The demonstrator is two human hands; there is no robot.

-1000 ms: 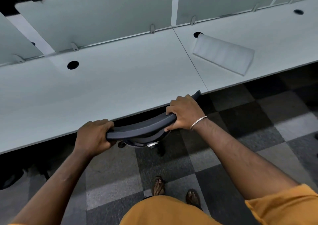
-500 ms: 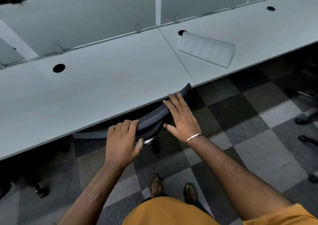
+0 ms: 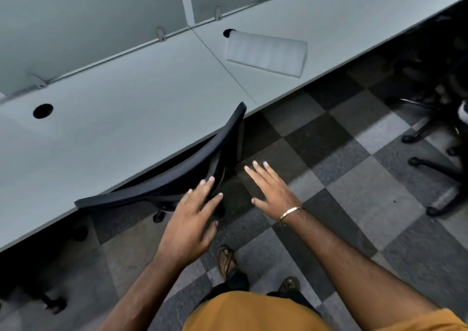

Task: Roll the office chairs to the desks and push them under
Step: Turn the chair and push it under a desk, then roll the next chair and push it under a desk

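You'd tucked this chair (image 3: 162, 178) under the desk (image 3: 121, 117), left hand (image 3: 192, 226) and right hand (image 3: 271, 191) both loose, fingers spread; next you needed the chair on the right (image 3: 440, 117).

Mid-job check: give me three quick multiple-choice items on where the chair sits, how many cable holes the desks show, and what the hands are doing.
1. Where is the chair?
A. under the desk edge
B. mid-aisle
C. on the desk

2. How many round cable holes show on the desk tops?
A. one
B. three
C. five

3. What state are the hands in?
A. both gripping
B. one gripping
C. both open

1 A: only its backrest shows past the edge.
2 B: three dark holes.
3 C: left hand and right hand have spread fingers and hold nothing.
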